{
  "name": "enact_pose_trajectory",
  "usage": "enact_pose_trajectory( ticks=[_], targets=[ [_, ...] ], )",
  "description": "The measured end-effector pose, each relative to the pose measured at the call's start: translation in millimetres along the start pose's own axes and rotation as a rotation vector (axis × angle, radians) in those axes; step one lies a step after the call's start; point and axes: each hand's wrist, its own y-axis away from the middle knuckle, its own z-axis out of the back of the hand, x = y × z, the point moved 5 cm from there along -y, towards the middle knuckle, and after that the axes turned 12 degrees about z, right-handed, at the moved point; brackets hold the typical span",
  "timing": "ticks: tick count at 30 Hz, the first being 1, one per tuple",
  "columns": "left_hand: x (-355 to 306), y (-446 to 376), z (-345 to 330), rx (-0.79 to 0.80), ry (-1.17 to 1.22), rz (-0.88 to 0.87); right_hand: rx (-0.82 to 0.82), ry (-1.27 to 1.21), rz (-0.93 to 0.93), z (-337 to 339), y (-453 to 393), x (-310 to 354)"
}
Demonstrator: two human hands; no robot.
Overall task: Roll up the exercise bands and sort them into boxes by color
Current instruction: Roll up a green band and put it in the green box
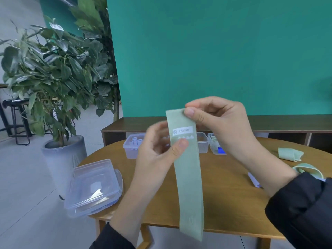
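A flat pale green exercise band (189,180) hangs straight down in front of me over the round wooden table (224,191). My right hand (219,126) pinches its top edge. My left hand (159,151) grips it lower, thumb just under the white printed label. Three clear boxes stand at the table's far side: the left box (132,146) holds pale rolled bands, the middle box (203,142) is partly hidden behind the band, the right box (216,146) holds a green band and something blue. Two more loose green bands (290,154) (309,169) lie at the right.
A stack of clear lids (92,186) sits on the table's left edge. A white band or paper (254,180) peeks from under my right wrist. A large potted plant (61,97) stands on the floor at the left, a low wooden shelf (287,123) behind the table.
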Motion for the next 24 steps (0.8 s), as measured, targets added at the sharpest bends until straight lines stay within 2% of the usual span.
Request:
enact_pose_trajectory(
  ticks=[3, 6, 14, 21, 24],
  targets=[
    [17, 5, -14, 0.304, 0.105, 0.227, -0.042, -0.032, -0.029, 1, -11, -6],
    [33, 10, -21, 0.391, 0.185, 0.308, -0.084, -0.063, -0.096, 6, -18, -23],
    [75, 9, -22, 0.27, 0.167, 0.469, -0.1, 0.06, -0.267, 29, -14, -95],
    [116, 16, -21, 0.281, 0.212, 0.66, -0.143, 0.184, -0.361, 61, -11, -173],
    [130, 16, -14, 0.272, 0.25, 0.727, -0.113, 0.206, -0.4, 66, -6, -200]
  ],
)
